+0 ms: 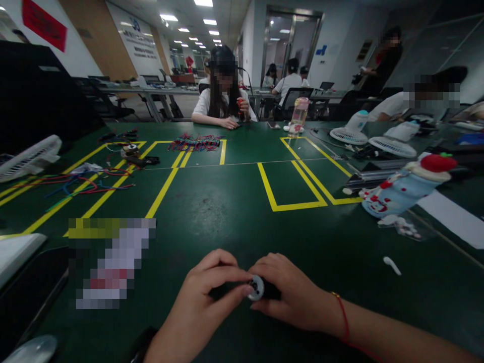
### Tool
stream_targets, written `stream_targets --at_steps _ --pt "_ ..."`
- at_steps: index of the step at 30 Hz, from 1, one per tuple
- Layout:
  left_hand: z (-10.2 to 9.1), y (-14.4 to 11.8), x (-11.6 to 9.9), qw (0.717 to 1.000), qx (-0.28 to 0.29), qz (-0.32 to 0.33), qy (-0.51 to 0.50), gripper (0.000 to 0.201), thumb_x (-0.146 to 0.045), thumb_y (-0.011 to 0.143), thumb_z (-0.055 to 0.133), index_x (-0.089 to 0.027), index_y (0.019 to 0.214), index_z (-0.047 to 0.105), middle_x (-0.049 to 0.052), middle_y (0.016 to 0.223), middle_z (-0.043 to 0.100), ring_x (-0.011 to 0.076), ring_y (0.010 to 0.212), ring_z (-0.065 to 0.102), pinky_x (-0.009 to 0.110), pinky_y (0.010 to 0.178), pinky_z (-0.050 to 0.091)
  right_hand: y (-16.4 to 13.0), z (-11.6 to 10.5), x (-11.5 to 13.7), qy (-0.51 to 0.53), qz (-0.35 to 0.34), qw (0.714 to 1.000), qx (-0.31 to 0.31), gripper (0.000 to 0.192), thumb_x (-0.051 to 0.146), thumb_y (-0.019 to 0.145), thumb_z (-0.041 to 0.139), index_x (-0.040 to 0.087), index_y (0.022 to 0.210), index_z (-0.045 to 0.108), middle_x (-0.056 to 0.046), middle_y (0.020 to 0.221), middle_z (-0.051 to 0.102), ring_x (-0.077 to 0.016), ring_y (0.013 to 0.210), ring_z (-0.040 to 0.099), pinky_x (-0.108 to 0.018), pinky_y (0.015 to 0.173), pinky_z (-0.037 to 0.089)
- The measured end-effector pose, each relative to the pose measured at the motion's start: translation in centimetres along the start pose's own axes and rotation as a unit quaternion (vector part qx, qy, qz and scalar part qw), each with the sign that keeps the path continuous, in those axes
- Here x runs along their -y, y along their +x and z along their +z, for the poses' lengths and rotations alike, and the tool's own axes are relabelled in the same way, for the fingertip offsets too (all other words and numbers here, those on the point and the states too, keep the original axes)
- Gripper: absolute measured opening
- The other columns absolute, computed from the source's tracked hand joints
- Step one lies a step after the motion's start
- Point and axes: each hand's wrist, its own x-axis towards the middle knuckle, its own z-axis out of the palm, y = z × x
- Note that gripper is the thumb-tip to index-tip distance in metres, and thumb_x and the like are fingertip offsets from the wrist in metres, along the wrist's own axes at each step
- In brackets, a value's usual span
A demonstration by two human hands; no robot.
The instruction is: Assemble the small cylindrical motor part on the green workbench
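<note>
1. Nearest: left hand (212,290) and right hand (289,292), close together over the bench (212,201), mid-width, near side.
2. Between them, a small round part (256,288), pale face with dark holes showing. Right hand clamped around its body. Left thumb and forefinger at its left rim; can't tell whether gripping it or something finer.
3. Step, as judged: fingertip work at that face, right hand steadying. Next move calls for firm right grip, fine left fingers.
4. Room to move: straight ahead, toward the yellow tape (298,206).
5. Limits: mouse (34,349) toward near left corner; earbud (392,265) and blue tumbler (406,189) toward right edge; wire bundle (196,144) near far edge, where a co-worker (223,96) sits.
</note>
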Motion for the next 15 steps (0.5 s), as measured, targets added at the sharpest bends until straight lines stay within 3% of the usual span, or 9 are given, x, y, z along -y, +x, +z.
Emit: stream_targets --at_steps 10,15 --pt "1.4 0.1 -0.6 0.999 0.023 -0.024 0.013 0.012 -0.019 0.088 0.064 -0.027 0.092 0.073 0.002 0.090 0.059 0.0179 0.084 0.058 0.028 0.073 0.048 0.0 0.1 0.2 -0.002 -0.001 1.000 0.000 0.028 0.036 0.083 0.067 0.023 0.106 0.056 0.000 0.105 0.062 -0.0182 0.093 0.053 -0.033 0.081 0.034" --pt "1.1 0.0 -0.6 0.998 0.044 -0.048 0.005 0.020 -0.019 0.087 0.064 -0.028 0.104 0.071 0.002 0.096 0.059 0.0174 0.087 0.059 0.028 0.077 0.049 -0.1 -0.1 0.2 -0.008 -0.001 1.000 0.001 0.028 0.036 0.083 0.067 0.023 0.105 0.057 -0.001 0.102 0.062 -0.0184 0.090 0.052 -0.033 0.079 0.035"
